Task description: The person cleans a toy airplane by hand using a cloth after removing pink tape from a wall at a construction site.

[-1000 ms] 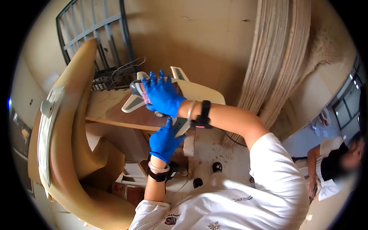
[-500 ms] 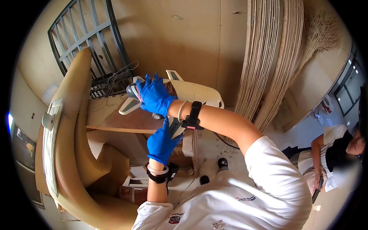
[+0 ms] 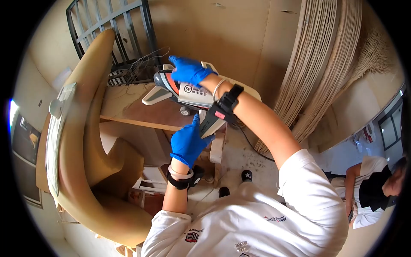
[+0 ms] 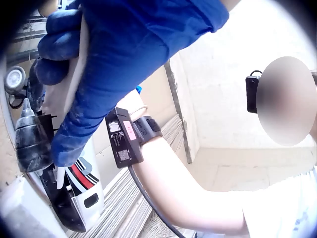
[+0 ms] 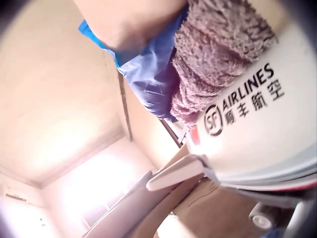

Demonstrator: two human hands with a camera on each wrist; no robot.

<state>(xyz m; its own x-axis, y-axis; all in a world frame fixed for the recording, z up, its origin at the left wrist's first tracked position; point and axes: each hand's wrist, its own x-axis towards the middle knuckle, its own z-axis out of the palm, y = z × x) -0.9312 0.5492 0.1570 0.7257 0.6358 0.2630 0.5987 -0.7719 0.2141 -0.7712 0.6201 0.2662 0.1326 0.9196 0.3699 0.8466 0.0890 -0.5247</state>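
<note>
A white model airplane (image 3: 195, 93) with "SF Airlines" lettering and red-black stripes rests on a wooden bench. My left hand (image 3: 188, 143), in a blue glove, grips the near wing (image 3: 212, 124); its index finger points along the edge. Seen from the left wrist, the thumb lies on one side of that wing and curled fingers on the other. My right hand (image 3: 190, 72), gloved too, is over the top of the fuselage behind the nose. A fluffy purplish cloth (image 5: 218, 59) under it lies against the body above the lettering, in the right wrist view.
The bench (image 3: 137, 115) has wires (image 3: 141, 64) and a metal frame (image 3: 115, 19) behind it. A big curved tan piece (image 3: 70, 145) stands at left. Stacked sheets (image 3: 314, 64) and a broom (image 3: 374, 53) lean at right. Another person (image 3: 364, 184) is at far right.
My right hand has shifted from the near side of the fuselage up toward its far side, uncovering the lettering. My left hand keeps its grip on the wing. The head view has shifted a little.
</note>
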